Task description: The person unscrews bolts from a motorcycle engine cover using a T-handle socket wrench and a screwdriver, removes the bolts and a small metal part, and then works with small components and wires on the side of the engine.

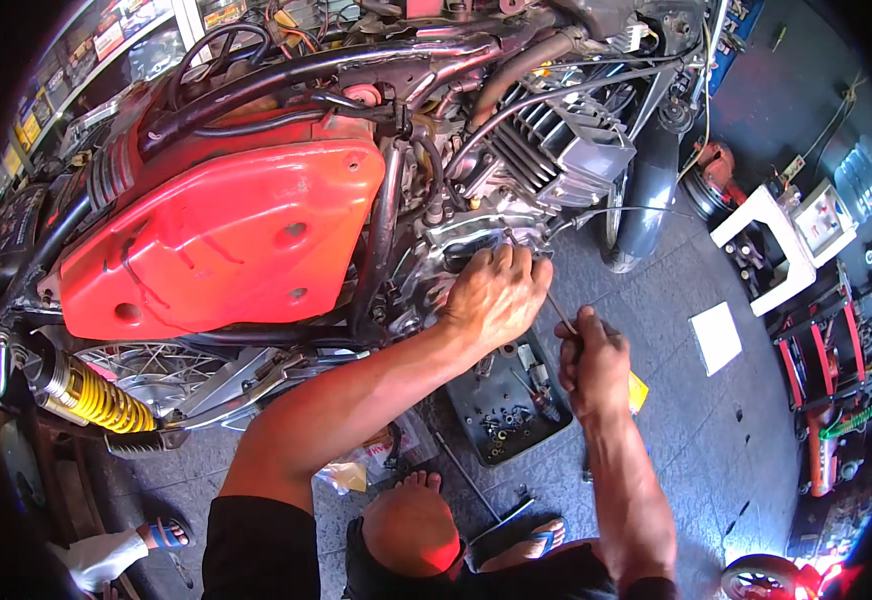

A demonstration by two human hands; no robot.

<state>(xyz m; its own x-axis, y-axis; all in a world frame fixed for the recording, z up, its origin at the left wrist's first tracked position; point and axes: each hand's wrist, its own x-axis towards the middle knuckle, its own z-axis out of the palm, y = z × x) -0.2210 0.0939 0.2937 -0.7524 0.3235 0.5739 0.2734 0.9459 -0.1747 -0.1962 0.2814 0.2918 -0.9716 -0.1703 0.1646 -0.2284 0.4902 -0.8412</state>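
A motorcycle with a red side cover (226,235) stands in front of me, its engine (556,150) with grey cooling fins at upper centre. My left hand (496,295) rests flat against the engine's lower side casing (456,245), fingers curled on it. My right hand (591,365) is closed around a thin screwdriver (559,312), whose shaft points up-left toward the casing beside my left hand. The tool's tip is hidden behind my left hand.
A dark tray (511,400) with several bolts and small parts lies on the tiled floor under my hands. A yellow shock spring (96,395) is at lower left, the front tyre (646,190) at right. A white stool (771,245), red tools and a water bottle (861,180) sit at right.
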